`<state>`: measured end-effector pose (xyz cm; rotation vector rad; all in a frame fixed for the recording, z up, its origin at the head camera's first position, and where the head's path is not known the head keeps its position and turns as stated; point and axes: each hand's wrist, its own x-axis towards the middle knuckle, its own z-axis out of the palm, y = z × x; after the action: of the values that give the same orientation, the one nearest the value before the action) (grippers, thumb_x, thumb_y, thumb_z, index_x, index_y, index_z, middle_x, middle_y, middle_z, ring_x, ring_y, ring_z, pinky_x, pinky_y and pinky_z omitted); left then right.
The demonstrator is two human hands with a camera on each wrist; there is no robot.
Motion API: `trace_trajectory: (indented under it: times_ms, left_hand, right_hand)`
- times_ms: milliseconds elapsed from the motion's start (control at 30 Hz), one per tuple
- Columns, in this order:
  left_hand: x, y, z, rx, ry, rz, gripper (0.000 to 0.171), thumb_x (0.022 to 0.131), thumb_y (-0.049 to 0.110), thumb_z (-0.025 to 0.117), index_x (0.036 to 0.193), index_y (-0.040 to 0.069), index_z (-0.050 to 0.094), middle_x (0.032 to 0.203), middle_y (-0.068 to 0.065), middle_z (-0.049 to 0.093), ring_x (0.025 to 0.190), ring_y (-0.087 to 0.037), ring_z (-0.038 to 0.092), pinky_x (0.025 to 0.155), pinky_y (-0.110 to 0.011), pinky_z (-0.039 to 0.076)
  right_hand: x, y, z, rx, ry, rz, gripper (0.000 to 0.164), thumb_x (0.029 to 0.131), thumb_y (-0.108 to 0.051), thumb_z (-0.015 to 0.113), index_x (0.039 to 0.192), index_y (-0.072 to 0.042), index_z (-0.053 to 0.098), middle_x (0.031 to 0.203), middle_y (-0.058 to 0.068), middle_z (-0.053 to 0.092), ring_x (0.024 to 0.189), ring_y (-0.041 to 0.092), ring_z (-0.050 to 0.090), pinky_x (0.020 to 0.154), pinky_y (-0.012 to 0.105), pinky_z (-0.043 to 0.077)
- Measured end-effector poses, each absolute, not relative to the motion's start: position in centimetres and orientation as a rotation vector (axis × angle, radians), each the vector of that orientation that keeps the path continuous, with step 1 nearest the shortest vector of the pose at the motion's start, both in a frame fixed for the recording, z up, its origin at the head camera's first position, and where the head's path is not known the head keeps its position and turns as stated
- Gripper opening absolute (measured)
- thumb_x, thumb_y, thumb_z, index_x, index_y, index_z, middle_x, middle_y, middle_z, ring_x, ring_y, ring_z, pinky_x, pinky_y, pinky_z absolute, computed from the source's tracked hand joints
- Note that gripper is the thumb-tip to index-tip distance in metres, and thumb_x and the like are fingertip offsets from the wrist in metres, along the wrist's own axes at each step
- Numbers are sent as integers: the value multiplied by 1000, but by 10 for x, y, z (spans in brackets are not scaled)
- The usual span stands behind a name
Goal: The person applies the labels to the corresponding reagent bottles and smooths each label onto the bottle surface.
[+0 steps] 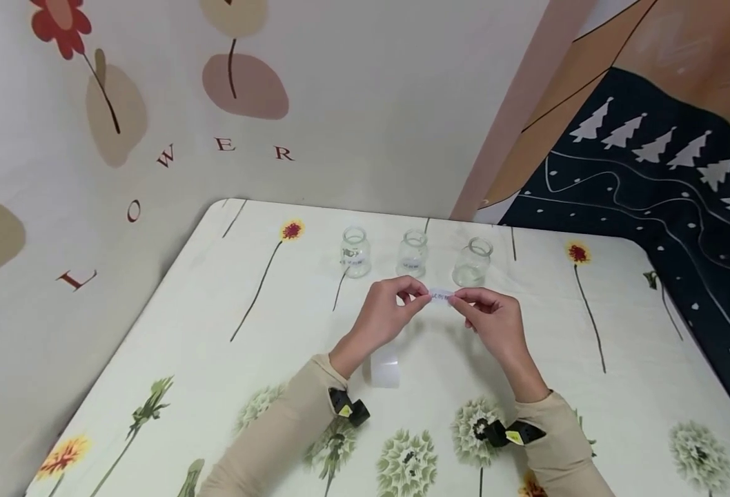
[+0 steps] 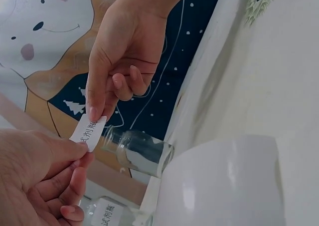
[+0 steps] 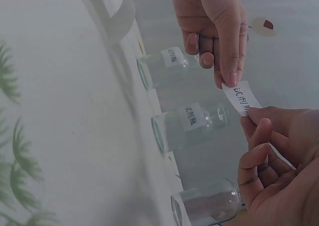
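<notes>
Between my two hands is a small white label (image 1: 441,296) with printed dark characters, held up just in front of a row of glass jars. My left hand (image 1: 390,310) pinches its left end with thumb and finger. The other end is pinched by my right hand (image 1: 494,319). Behind them stand a left jar (image 1: 355,254) and a middle jar (image 1: 412,254), each bearing a similar label. The right jar (image 1: 472,264) shows no label on its visible side. In the right wrist view, the label (image 3: 241,99) bends slightly between the fingertips.
A roll of white tape-like material (image 1: 385,369) stands on the table near my left wrist; the left wrist view shows this white roll (image 2: 222,181) up close. The flower-print tablecloth (image 1: 303,324) covers the table, and printed walls (image 1: 365,138) rise behind its far edge.
</notes>
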<state>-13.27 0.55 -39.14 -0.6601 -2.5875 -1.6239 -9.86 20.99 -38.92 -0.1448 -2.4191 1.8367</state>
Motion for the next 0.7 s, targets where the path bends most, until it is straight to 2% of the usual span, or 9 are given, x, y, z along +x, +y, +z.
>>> trace_trajectory:
  times_ms: [200, 400, 700]
  left_hand:
    - [-137, 16, -400, -635, -2608, -1632, 4, 97, 14, 75, 96, 10, 76, 88, 2, 75, 77, -10, 61, 70, -24, 49]
    - [-145, 29, -403, -656, -2588, -1616, 5, 96, 14, 76, 96, 9, 77, 87, 1, 75, 76, -9, 60, 70, -23, 49]
    - [-156, 50, -407, -662, -2581, -1631, 5, 97, 14, 75, 97, 9, 77, 88, 0, 75, 75, -8, 60, 69, -22, 48]
  right_hand:
    - [-99, 219, -396, -147, -2421, 1835, 24, 92, -18, 81, 105, 2, 78, 77, 5, 70, 57, 12, 58, 55, 24, 48]
    - [-105, 230, -400, -164, -2408, 1814, 24, 92, -17, 81, 106, 1, 78, 79, -4, 70, 57, 11, 57, 54, 24, 47]
    - [-114, 249, -402, -198, -2413, 1781, 25, 92, -18, 81, 108, 1, 79, 76, 1, 71, 57, 11, 57, 54, 24, 47]
